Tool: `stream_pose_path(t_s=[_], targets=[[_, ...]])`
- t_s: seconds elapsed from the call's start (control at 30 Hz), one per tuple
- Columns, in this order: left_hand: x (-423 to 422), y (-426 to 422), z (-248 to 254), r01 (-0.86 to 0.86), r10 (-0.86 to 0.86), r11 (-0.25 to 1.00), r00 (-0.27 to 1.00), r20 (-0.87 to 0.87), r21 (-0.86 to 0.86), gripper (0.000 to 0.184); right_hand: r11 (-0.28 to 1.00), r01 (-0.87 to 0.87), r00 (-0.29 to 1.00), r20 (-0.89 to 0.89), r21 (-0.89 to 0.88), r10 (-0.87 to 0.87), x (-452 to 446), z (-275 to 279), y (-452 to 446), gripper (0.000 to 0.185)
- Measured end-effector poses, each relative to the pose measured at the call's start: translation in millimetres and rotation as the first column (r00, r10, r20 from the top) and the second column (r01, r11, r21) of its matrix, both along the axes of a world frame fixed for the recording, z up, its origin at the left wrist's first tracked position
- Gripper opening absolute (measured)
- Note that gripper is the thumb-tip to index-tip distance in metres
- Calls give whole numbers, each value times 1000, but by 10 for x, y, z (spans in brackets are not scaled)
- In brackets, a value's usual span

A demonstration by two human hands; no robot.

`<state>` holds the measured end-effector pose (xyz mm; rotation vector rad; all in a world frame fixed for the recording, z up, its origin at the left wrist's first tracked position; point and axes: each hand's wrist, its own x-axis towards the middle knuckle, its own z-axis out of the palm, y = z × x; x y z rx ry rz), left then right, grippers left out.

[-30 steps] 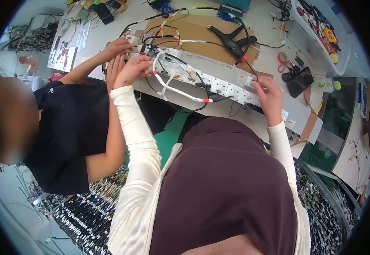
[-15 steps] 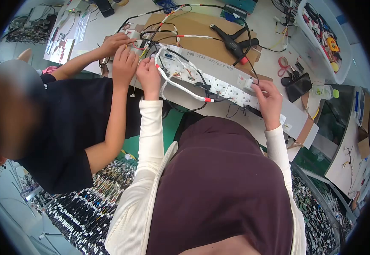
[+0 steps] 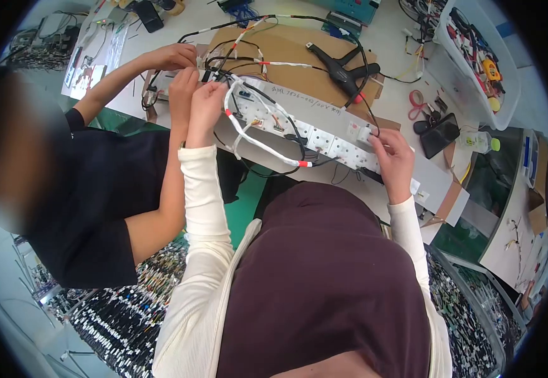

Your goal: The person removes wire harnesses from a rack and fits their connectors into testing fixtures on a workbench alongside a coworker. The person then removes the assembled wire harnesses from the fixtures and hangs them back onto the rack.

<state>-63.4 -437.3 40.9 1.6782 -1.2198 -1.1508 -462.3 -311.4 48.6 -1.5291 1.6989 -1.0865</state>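
Note:
In the head view a long white test board (image 3: 324,143) with rows of sockets and handwriting on its strip lies across the table. My right hand (image 3: 393,160) pinches a small white connector (image 3: 365,133) near the board's right end; a black wire runs into it. At the board's far left, my left hand (image 3: 205,107) is closed beside a wire harness (image 3: 264,151) wrapped in white with red bands. Whatever its fingertips hold is hidden. A co-worker's hands (image 3: 182,72) work right beside it, close to white connector blocks at the board's left end.
A black-handled tool (image 3: 346,72) with a red tip lies on the cardboard (image 3: 286,41) behind the board. Red tape (image 3: 417,104), a black phone (image 3: 439,132) and a bottle (image 3: 480,140) are on the right, below a clear bin (image 3: 507,94) of tools. A co-worker stands close on my left.
My left hand has moved left and slightly up, and the white-wrapped harness has shifted left and down. The co-worker's far hand has risen a little. My right hand stays at the connector.

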Motion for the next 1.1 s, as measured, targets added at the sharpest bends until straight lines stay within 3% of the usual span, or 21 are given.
stream_pose_path(t_s=[0.13,0.2,0.27,0.33,0.4,0.47,0.53,0.63,0.7,0.83,0.97,1.0,1.07,1.1], targets=[[-167,-364,-94,-213,200,976,955,-220,-38,17,1000,2,1000,-14,6,-2,-12,10,3,13],[-178,-582,-117,-180,171,983,960,-222,-23,16,1000,15,1000,-15,18,-15,-19,-5,22,13],[-329,-709,-18,-268,212,948,934,-286,-171,16,1000,12,997,-71,3,-12,-37,-46,21,15],[-353,-740,91,-222,169,958,947,-273,-180,16,1000,23,997,-68,4,-23,-38,-28,27,15],[-406,-625,186,-243,164,953,917,-365,-181,17,1000,30,997,-68,7,-30,-36,-17,29,16],[-424,-391,310,-226,149,959,916,-374,-173,16,1000,18,997,-71,-15,-19,-41,-11,29,16],[-461,-37,500,-160,115,963,972,-207,-216,17,1000,30,998,-54,-5,-30,-34,2,32,16],[-425,439,480,-206,181,977,940,-288,-59,17,1000,29,999,-38,2,-28,-43,-16,25,16],[-307,672,458,-142,172,985,874,-454,100,17,1000,21,999,-41,6,-20,-35,-28,24,16],[-220,798,455,-44,125,988,800,-586,151,25,1000,13,999,-44,-2,-14,-30,6,-2,15],[-306,612,416,-200,209,974,637,-742,103,12,1000,22,998,-54,4,-22,-21,15,-12,14],[-326,566,405,-210,218,972,637,-739,106,12,1000,12,999,-51,8,-12,-22,2,-11,14],[-351,488,390,-180,153,982,933,-327,-52,10,1000,16,999,-48,-20,-17,-34,-42,-13,13],[-277,493,333,-168,149,977,979,-143,-129,11,1000,6,999,-41,-20,-6,-29,-36,-16,13]])
